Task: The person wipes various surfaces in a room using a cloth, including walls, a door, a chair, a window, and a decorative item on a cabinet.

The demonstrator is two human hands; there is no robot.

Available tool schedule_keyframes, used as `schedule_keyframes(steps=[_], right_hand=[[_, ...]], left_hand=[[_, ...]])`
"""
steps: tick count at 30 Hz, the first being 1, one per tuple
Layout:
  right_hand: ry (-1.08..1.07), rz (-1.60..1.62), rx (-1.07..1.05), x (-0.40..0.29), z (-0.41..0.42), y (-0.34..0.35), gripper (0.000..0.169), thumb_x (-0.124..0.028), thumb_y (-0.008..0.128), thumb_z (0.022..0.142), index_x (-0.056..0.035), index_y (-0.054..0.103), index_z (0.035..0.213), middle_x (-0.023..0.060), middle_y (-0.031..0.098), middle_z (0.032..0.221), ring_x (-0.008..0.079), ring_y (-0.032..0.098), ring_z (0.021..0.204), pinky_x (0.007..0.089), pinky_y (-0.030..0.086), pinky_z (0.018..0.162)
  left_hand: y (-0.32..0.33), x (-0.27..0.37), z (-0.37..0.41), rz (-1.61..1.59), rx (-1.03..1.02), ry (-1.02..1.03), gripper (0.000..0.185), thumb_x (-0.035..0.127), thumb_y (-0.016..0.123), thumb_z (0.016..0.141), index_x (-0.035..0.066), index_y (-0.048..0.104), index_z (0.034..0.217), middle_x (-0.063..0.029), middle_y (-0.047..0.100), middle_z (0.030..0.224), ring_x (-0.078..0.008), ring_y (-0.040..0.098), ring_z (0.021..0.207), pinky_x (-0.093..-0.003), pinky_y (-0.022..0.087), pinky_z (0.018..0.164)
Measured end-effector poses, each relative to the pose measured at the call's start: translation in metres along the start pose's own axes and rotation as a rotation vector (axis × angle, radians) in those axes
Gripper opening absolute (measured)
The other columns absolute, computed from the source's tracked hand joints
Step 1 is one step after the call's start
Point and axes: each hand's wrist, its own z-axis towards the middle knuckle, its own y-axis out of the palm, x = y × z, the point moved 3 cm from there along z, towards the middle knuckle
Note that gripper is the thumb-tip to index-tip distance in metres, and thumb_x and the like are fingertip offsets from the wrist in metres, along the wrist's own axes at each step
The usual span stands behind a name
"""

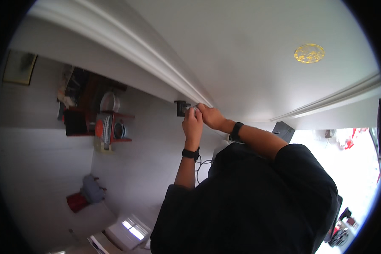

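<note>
My left hand (192, 127) and my right hand (213, 118) meet at the edge of a large white moulded panel (238, 73). Their fingertips are pinched around a small light-coloured object (195, 109), mostly covered by the fingers, so its kind cannot be told. Just left of the fingertips, a black fitting (180, 109) sticks out beside the panel edge. It has a short dark part pointing towards the hands. Whether the small object touches this fitting cannot be told. Both wrists wear black bands.
A gold oval ornament (309, 53) is on the white panel. Red shelves (122, 140) with bowls and boxes stand at left, near a framed picture (20, 67). A dark cable (200, 162) hangs behind my left wrist. A bright area with assorted things lies at right.
</note>
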Motion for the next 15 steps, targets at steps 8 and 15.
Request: schedule_keyframes(steps=[8, 15], right_hand=[[-0.098, -0.096, -0.154, 0.008, 0.004, 0.007, 0.022, -0.025, 0.042, 0.097, -0.006, 0.038, 0.107, 0.0215, 0.062, 0.096, 0.0432, 0.063, 0.074, 0.0512, 0.051, 0.063], [-0.281, -0.071, -0.273, 0.022, 0.011, -0.002, 0.022, -0.022, 0.044, 0.096, -0.0064, 0.039, 0.111, 0.0199, 0.062, 0.095, 0.042, 0.062, 0.072, 0.0491, 0.051, 0.059]], left_hand=[[0.016, 0.0, -0.013, 0.077, 0.207, -0.157, 0.024, 0.028, 0.047, 0.095, 0.006, 0.055, 0.1, -0.0154, 0.062, 0.1, -0.0404, 0.063, 0.085, -0.0489, 0.052, 0.07], [0.044, 0.002, -0.015, 0.098, 0.346, -0.345, 0.024, 0.026, 0.041, 0.097, 0.006, 0.054, 0.1, -0.0171, 0.061, 0.104, -0.0417, 0.062, 0.087, -0.0501, 0.051, 0.071]])
